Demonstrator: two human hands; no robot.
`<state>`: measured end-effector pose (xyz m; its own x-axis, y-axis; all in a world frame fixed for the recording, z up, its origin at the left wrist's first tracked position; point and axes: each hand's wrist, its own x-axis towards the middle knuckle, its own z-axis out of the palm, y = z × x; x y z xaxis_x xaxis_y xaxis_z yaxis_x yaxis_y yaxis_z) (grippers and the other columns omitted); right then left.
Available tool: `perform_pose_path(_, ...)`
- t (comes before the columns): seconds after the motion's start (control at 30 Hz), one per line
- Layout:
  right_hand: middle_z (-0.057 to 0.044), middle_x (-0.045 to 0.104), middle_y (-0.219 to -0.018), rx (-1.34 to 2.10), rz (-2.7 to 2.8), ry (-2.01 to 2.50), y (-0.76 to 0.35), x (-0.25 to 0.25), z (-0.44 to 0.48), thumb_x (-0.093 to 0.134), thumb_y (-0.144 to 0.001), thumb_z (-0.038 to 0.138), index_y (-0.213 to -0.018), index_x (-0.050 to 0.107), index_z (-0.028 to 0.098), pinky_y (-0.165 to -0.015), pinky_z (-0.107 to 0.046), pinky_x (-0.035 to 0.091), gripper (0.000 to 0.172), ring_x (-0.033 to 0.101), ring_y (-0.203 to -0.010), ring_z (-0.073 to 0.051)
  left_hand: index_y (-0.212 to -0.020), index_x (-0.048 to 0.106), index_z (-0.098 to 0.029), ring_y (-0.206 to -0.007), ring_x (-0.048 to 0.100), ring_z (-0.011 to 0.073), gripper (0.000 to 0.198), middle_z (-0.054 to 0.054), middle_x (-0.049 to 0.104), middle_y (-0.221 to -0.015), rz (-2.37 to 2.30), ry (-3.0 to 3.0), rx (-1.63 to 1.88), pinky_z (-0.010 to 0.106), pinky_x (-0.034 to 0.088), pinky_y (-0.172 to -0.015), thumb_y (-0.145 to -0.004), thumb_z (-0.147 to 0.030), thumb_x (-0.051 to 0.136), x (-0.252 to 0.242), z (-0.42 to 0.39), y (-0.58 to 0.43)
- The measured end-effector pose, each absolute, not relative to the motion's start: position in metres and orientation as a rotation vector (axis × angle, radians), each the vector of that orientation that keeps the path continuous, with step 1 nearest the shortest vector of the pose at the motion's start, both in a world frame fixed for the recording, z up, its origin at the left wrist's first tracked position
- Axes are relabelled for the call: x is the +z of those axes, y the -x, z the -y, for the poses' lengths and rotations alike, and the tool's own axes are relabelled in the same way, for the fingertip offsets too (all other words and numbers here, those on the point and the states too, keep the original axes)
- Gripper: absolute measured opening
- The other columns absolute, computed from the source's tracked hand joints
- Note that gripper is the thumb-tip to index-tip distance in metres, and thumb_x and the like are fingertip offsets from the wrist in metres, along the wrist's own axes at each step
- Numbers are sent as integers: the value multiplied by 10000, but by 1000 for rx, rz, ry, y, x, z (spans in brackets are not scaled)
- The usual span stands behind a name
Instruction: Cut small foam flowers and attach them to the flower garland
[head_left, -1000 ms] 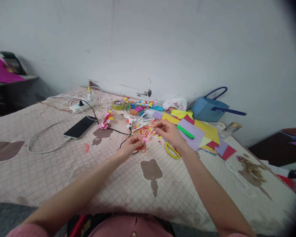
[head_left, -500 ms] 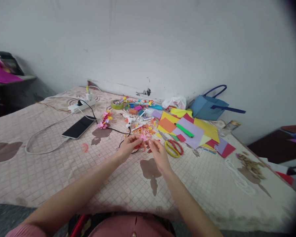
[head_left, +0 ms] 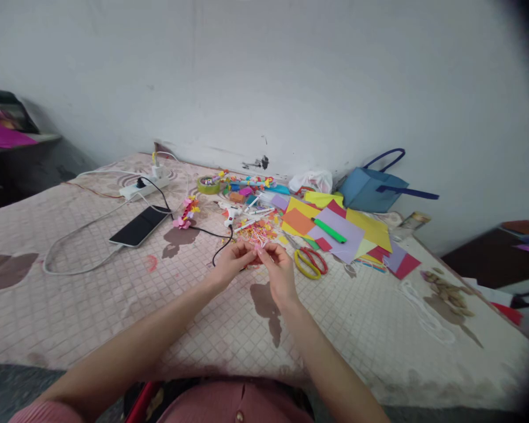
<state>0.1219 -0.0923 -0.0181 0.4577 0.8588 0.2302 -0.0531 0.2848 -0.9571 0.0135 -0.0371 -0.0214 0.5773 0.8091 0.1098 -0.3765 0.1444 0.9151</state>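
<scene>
Between my fingertips is a small pink paper piece (head_left: 257, 247), perhaps a flower; its exact shape is too small to make out. My left hand (head_left: 233, 261) pinches it from the left, and my right hand (head_left: 280, 271) closes on it from the right. Both hands are held just above the table's cloth. Behind them lies a heap of thin coloured paper shreds (head_left: 258, 231). A white glue gun (head_left: 230, 215) rests beyond my left hand. Scissors with yellow and red handles (head_left: 307, 264) lie right of my right hand.
Coloured paper sheets (head_left: 348, 235) with a green marker (head_left: 329, 230) lie at the right, before a blue bag (head_left: 372, 189). Leftward are a phone (head_left: 140, 226) on a cable, a power strip (head_left: 143, 188) and a flower-trimmed piece (head_left: 187, 214). Dried pods (head_left: 447, 294) sit far right.
My right hand has moved slightly left, and its fingertips now meet those of my left hand at the pink paper piece. The view has shifted slightly.
</scene>
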Motion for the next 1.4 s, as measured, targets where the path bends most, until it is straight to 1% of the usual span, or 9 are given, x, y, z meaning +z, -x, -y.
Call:
perform_pose_path(0.2, 28, 568, -659, 759, 838, 1062, -119, -18, 91, 692, -714, 329, -693, 575, 196, -604, -269, 448, 178, 531, -627, -138, -720, 603, -126, -619, 580, 107, 317, -4, 630, -653, -461, -1170, 892, 229, 458, -634, -673, -402, 751, -24, 36, -14)
perform_pose_path(0.47, 35, 578, -653, 804, 790, 1021, -121, -21, 92, 725, -687, 290, -664, 589, 196, -653, -261, 422, 167, 521, -653, -130, -707, 600, -126, -610, 572, 103, 330, -2, 628, -647, -479, -1208, 885, 219, 442, -606, -667, -417, 749, -26, 34, -14)
perform_pose_path(0.6, 27, 600, -696, 950, 784, 983, -128, -13, 91, 713, -699, 356, -736, 615, 208, -628, -265, 440, 181, 538, -650, -132, -719, 597, -133, -591, 567, 96, 317, -5, 637, -650, -493, -1211, 874, 211, 424, -583, -691, -421, 728, -26, 34, -14)
perform_pose_path(0.7, 25, 603, -678, 1035, 743, 971, -138, -5, 83, 682, -711, 405, -707, 616, 210, -589, -260, 446, 206, 541, -623, -129, -727, 603, -133, -571, 562, 93, 308, -2, 646, -649, -508, -1212, 857, 210, 416, -568, -693, -413, 728, -28, 34, -14)
perform_pose_path(1.0, 38, 631, -657, 1053, 709, 984, -162, 20, 62, 755, -595, 272, -620, 622, 210, -589, -235, 437, 149, 558, -638, -117, -730, 582, -146, -565, 552, 82, 279, -8, 641, -652, -527, -1181, 859, 198, 406, -563, -721, -396, 707, -32, 31, -14)
perform_pose_path(1.1, 33, 635, -655, 1051, 745, 980, -161, 24, 65, 751, -613, 270, -614, 628, 206, -605, -240, 441, 138, 565, -644, -117, -732, 586, -144, -579, 551, 83, 278, -3, 638, -676, -531, -1182, 870, 200, 406, -573, -726, -397, 701, -32, 31, -14)
perform_pose_path(1.23, 27, 651, -681, 1047, 773, 967, -156, 18, 70, 739, -643, 272, -638, 637, 204, -613, -239, 445, 123, 573, -647, -111, -785, 601, -141, -654, 580, 100, 282, 3, 638, -738, -530, -1201, 862, 217, 435, -636, -699, -375, 732, -31, 32, -14)
perform_pose_path(1.3, 29, 653, -681, 1045, 783, 955, -153, 14, 72, 738, -651, 271, -651, 639, 206, -611, -239, 447, 119, 572, -637, -108, -793, 605, -138, -657, 580, 104, 286, 4, 635, -732, -529, -1219, 854, 214, 429, -622, -686, -362, 746, -30, 33, -13)
perform_pose_path(1.4, 22, 659, -687, 1045, 794, 931, -149, 10, 73, 734, -662, 273, -660, 639, 205, -617, -245, 452, 117, 574, -636, -111, -763, 596, -135, -587, 544, 92, 290, -5, 620, -673, -531, -1244, 857, 204, 396, -560, -689, -375, 741, -30, 33, -14)
